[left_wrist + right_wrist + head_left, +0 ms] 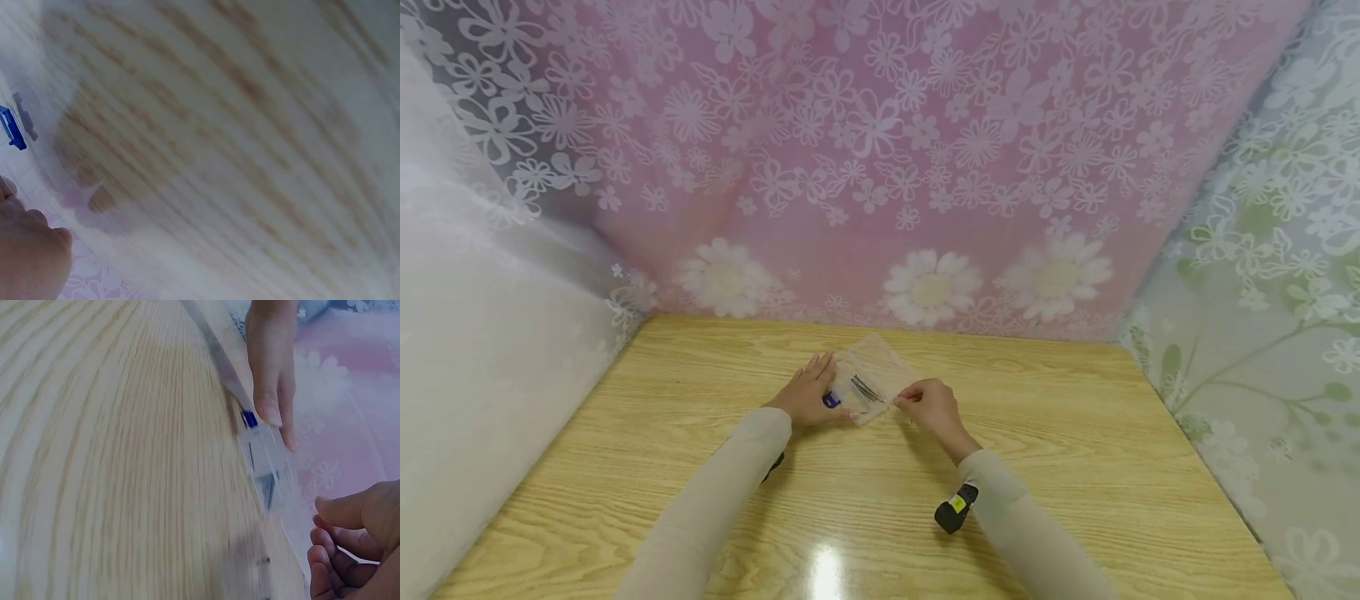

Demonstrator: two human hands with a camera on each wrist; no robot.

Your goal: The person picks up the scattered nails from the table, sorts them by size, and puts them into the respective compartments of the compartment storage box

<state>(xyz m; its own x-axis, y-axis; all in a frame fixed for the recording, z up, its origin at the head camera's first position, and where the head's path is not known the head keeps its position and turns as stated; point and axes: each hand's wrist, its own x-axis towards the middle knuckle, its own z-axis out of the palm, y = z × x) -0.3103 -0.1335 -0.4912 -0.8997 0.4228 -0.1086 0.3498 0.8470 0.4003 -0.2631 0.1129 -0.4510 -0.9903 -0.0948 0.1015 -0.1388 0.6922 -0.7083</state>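
Observation:
A clear plastic case (850,390) with a blue latch (249,419) lies on the wood-grain table. Several thin dark metal pieces, like nails (867,388), lie in it. A pale translucent panel (876,354) extends beyond them. My left hand (811,394) is spread at the case's left side, thumb along its near edge and fingers reaching past the latch. At the right corner, my right hand (931,406) has its thumb and curled forefinger together. Nothing shows between those fingertips. In the left wrist view the hand (31,250) is mostly cut off.
The wood-grain table (1037,467) spreads around the case. Small dark specks (265,560) show near the right hand's shadow. A pink flowered curtain (865,167) hangs behind the table, with pale flowered sheets (1262,333) at the sides.

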